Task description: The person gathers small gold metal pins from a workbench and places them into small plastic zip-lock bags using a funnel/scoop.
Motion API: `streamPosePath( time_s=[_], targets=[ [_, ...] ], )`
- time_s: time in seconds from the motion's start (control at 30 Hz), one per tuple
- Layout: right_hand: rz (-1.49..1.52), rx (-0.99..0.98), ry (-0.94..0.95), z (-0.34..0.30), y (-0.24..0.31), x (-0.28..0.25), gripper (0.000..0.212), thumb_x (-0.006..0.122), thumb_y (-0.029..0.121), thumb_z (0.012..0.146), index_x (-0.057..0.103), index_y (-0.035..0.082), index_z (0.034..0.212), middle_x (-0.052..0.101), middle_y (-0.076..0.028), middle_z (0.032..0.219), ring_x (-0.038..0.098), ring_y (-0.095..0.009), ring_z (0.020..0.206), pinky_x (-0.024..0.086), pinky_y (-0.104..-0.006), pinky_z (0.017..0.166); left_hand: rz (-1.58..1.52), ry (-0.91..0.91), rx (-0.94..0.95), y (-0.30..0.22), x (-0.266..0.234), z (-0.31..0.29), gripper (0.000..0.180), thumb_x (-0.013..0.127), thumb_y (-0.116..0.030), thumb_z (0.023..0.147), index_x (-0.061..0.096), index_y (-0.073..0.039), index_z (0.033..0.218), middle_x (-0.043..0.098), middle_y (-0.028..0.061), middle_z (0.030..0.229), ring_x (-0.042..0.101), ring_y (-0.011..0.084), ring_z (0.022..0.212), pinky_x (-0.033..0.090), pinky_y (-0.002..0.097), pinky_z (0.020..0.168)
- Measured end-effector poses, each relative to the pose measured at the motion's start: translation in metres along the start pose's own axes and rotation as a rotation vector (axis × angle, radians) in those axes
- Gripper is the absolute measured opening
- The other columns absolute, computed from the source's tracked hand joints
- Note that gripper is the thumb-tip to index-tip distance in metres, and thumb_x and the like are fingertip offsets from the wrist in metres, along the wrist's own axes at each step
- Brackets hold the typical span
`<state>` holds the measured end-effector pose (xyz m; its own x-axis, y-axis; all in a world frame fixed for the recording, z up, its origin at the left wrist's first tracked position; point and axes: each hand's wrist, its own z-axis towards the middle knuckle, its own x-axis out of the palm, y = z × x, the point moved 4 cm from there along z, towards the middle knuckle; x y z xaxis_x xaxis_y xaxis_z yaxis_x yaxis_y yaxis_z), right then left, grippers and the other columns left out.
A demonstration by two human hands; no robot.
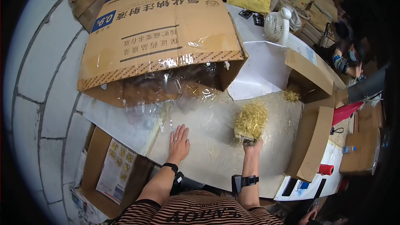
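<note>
Golden bristly clump (251,118) is in your right hand (255,145), over the right half of the pale surface (202,150); can't tell if its underside touches down. Right fingers look clamped on the clump's near end, partly hidden. Your left hand (179,143) lies palm down on the surface, fingers a little apart, holding nothing.

Progress, judging by what lies about: partway. Done, as far as it shows: you've got the clump gripped, and a small golden heap (291,96) sits by the open cardboard box (310,141) on your right. Left: loose golden bits (212,152) are scattered over the surface, not gathered. Clear plastic pieces (164,83) fill the mouth of the large carton (162,25) ahead of you, some spilling onto the surface; can't tell whether they're dealt with. The low box (92,158) at your lower left holds a sheet (114,179) with gold clusters on it, printed or real unclear. Overall count done: can't tell.
</note>
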<state>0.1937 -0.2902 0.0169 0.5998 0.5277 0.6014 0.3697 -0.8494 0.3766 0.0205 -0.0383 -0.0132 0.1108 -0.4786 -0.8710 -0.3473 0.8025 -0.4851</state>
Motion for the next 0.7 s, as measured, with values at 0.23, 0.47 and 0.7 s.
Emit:
streamPosePath(
  time_s=[0.23,0.47,0.7],
  targets=[
    [-0.031,-0.213,-0.112,-0.005,0.048,-0.001,0.033,0.038,0.017,0.096,0.051,-0.001,0.121,0.061,-0.015,0.108,0.062,-0.028,0.094,0.056,-0.0433,0.079,0.004,-0.016,0.028,0.001,0.009,0.005,0.054,0.049,-0.010,0.085,0.037,-0.004,0.137,0.027,0.0125,0.149,0.021,0.0281,0.140,0.015,0.0492,0.113],
    [-0.488,-0.785,-0.051,-0.018,0.163,-0.009,0.019,0.059,0.019,0.091,0.062,0.001,0.097,0.059,-0.002,0.080,0.057,-0.012,0.065,0.043,-0.0258,0.053,0.021,-0.031,0.022,0.001,0.005,0.002,0.055,0.048,-0.011,0.085,0.037,-0.005,0.138,0.029,0.0122,0.149,0.022,0.0269,0.140,0.015,0.0479,0.113],
    [-0.574,-0.844,0.025,-0.059,0.165,0.024,0.021,0.056,0.014,0.092,0.062,-0.004,0.103,0.061,-0.002,0.086,0.053,-0.010,0.068,0.044,-0.0258,0.061,-0.009,0.005,0.004,0.006,0.006,-0.003,0.055,0.048,-0.011,0.085,0.037,-0.006,0.138,0.028,0.0117,0.149,0.022,0.0264,0.140,0.015,0.0479,0.113]
  ],
)
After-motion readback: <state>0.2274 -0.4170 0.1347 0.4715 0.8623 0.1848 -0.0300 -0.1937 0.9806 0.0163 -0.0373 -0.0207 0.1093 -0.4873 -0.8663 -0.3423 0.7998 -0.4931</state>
